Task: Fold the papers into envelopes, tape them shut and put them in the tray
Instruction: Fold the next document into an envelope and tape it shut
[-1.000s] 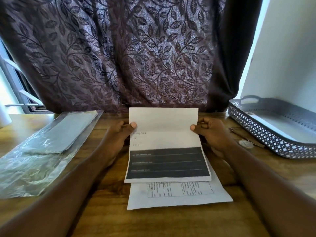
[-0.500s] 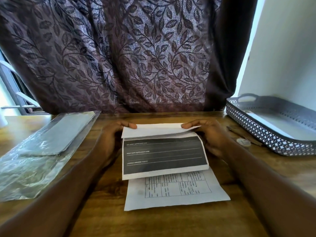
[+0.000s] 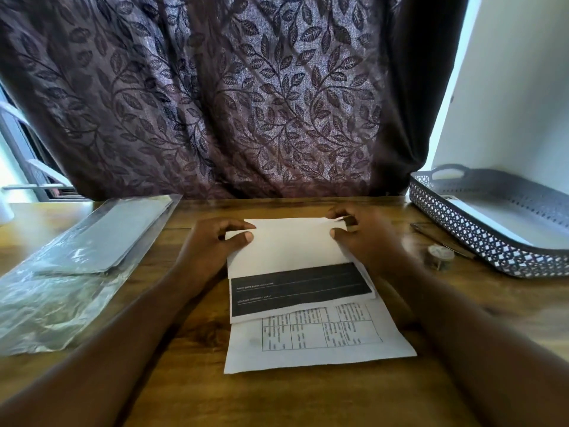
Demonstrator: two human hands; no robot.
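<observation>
Top flap (image 3: 286,241) now folded down, both hands pinching corners

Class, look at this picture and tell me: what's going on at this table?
A person is folding the top sheet on a wooden table. The left hand and right hand pinch its far corners, with the upper part folded down toward the dark printed band. A second sheet lies underneath. The tape roll and tray sit to the right, untouched.
</observation>
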